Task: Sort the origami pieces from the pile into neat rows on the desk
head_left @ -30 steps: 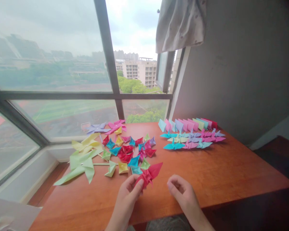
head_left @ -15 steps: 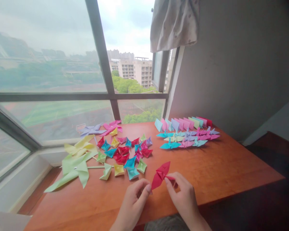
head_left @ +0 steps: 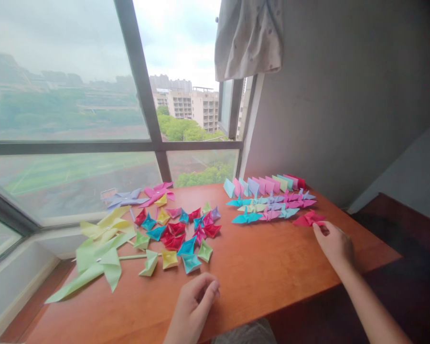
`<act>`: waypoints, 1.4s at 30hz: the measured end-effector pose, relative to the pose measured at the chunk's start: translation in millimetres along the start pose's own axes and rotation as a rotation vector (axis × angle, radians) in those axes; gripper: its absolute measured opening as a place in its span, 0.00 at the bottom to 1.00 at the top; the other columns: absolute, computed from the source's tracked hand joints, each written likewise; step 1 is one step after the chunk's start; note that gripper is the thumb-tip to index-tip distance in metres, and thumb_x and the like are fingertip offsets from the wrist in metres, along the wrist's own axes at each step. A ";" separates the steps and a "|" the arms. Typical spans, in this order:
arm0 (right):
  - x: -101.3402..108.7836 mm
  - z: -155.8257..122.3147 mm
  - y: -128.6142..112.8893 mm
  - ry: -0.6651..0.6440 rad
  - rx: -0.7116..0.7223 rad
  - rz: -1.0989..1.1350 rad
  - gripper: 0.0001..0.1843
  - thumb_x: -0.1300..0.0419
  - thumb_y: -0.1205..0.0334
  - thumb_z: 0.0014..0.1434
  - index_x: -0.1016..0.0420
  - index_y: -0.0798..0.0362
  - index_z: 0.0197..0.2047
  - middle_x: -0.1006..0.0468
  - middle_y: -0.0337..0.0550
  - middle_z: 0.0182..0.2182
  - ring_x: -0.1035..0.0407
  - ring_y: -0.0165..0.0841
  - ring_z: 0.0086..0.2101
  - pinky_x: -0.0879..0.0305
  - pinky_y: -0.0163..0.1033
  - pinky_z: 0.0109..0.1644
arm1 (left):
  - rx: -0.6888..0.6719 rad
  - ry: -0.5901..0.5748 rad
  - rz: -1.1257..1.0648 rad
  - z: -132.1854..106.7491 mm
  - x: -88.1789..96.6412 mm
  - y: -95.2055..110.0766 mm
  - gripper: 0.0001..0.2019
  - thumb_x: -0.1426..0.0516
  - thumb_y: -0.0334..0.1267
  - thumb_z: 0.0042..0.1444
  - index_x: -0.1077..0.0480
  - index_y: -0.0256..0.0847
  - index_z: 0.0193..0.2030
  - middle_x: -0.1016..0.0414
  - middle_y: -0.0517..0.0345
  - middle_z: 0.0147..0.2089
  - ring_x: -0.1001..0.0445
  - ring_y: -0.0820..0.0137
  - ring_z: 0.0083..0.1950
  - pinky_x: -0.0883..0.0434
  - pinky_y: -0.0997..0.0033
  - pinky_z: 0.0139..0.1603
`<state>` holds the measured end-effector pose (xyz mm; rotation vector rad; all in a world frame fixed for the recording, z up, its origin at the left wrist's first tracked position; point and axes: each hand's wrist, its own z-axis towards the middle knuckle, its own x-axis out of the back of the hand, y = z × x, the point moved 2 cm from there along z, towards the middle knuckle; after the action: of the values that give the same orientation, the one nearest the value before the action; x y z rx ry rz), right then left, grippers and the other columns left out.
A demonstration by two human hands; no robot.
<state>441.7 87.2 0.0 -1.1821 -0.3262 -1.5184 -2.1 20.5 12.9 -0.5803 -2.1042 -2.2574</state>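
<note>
A red origami crane (head_left: 308,218) rests on the table at the right end of the front row of cranes. My right hand (head_left: 334,244) pinches its right tip between thumb and fingers. Near the table's front edge, my left hand (head_left: 196,301) is loosely curled, thumb close to the fingers, with nothing seen in it. Beside the red crane lie a light blue crane (head_left: 288,212), a pink crane (head_left: 270,214) and a bright blue crane (head_left: 246,218). More cranes in pink, purple and green sit in rows behind them.
Several folded paper boats (head_left: 190,263) cluster left of centre. Paper pinwheels (head_left: 99,260) on sticks lie at the left. A row of folded paper pieces (head_left: 265,186) stands along the back. Windows (head_left: 64,71) and a grey wall (head_left: 326,95) border the wooden table (head_left: 258,267).
My right hand has carried the red crane from the front middle to the right end of the crane row. My left hand has let go of it and stays near the front edge.
</note>
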 end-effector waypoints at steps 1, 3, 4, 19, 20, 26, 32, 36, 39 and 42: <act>-4.4 6.5 6.7 -0.023 -0.011 -0.021 0.15 0.47 0.50 0.58 0.24 0.50 0.34 0.20 0.47 0.31 0.29 0.39 0.30 0.44 0.38 0.30 | 0.000 0.000 0.008 -0.1 -0.2 0.4 0.19 0.48 0.52 0.64 0.29 0.38 0.32 0.29 0.56 0.29 0.32 0.68 0.32 0.36 0.75 0.32; -14.1 17.0 15.7 -0.057 -0.033 -0.048 0.14 0.46 0.52 0.58 0.24 0.51 0.35 0.20 0.47 0.31 0.29 0.38 0.30 0.45 0.38 0.29 | -0.005 0.004 0.028 -0.2 -0.8 1.0 0.19 0.48 0.52 0.63 0.29 0.38 0.32 0.29 0.56 0.28 0.32 0.68 0.31 0.36 0.75 0.32; -19.0 21.3 18.3 -0.070 -0.041 -0.057 0.14 0.46 0.52 0.57 0.24 0.51 0.35 0.20 0.47 0.32 0.30 0.38 0.30 0.45 0.38 0.29 | -0.011 0.008 0.039 -0.2 -1.2 1.4 0.19 0.48 0.51 0.63 0.29 0.38 0.31 0.29 0.56 0.28 0.32 0.68 0.31 0.36 0.75 0.32; -46.6 54.7 0.1 -0.102 -0.150 -0.012 0.12 0.42 0.56 0.55 0.20 0.51 0.38 0.19 0.50 0.36 0.30 0.37 0.30 0.47 0.38 0.29 | -0.050 0.020 0.160 -1.1 -2.4 5.4 0.16 0.48 0.48 0.64 0.29 0.39 0.32 0.29 0.57 0.27 0.31 0.68 0.29 0.37 0.75 0.31; -47.4 55.8 -0.7 -0.104 -0.154 -0.006 0.12 0.42 0.57 0.55 0.20 0.51 0.38 0.18 0.50 0.36 0.30 0.37 0.30 0.47 0.37 0.29 | -0.050 0.014 0.159 -1.1 -2.6 4.7 0.17 0.48 0.48 0.64 0.29 0.39 0.32 0.29 0.57 0.27 0.31 0.68 0.30 0.37 0.75 0.31; -52.2 58.6 2.0 -0.108 -0.194 0.017 0.12 0.41 0.57 0.54 0.20 0.51 0.38 0.18 0.49 0.37 0.29 0.38 0.30 0.47 0.37 0.29 | -0.054 0.021 0.173 -1.2 -3.4 1.8 0.16 0.48 0.47 0.64 0.29 0.39 0.32 0.28 0.57 0.28 0.31 0.68 0.30 0.37 0.75 0.31; -53.4 56.1 4.3 -0.093 -0.225 0.074 0.13 0.39 0.55 0.52 0.20 0.50 0.38 0.17 0.46 0.36 0.27 0.38 0.31 0.44 0.37 0.29 | -0.066 0.020 0.166 -1.4 -3.3 -0.2 0.16 0.49 0.47 0.65 0.29 0.38 0.33 0.28 0.57 0.28 0.31 0.69 0.31 0.37 0.75 0.32; -45.4 52.7 6.0 -0.035 -0.244 0.117 0.14 0.39 0.56 0.51 0.20 0.50 0.40 0.17 0.46 0.36 0.27 0.39 0.32 0.41 0.37 0.31 | -0.057 0.009 0.166 -0.7 -3.3 -2.4 0.16 0.49 0.47 0.65 0.30 0.38 0.33 0.29 0.57 0.28 0.31 0.69 0.30 0.37 0.75 0.32; -34.0 48.8 1.1 0.056 -0.274 0.133 0.17 0.44 0.58 0.54 0.21 0.53 0.44 0.18 0.50 0.38 0.26 0.40 0.35 0.38 0.39 0.34 | -0.060 0.014 0.178 0.2 -3.9 -3.3 0.16 0.49 0.47 0.65 0.29 0.38 0.32 0.30 0.58 0.27 0.32 0.69 0.30 0.37 0.75 0.31; -22.5 38.4 -22.7 0.124 -0.232 0.254 0.18 0.45 0.57 0.55 0.21 0.56 0.44 0.18 0.52 0.37 0.25 0.41 0.36 0.36 0.40 0.38 | -0.064 0.019 0.170 0.2 -4.1 -2.6 0.17 0.49 0.47 0.65 0.30 0.38 0.32 0.30 0.58 0.27 0.32 0.70 0.29 0.38 0.76 0.30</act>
<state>438.1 136.3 8.3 -1.2504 0.0841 -1.4230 1.2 19.9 9.3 -0.7082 -1.9002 -2.2345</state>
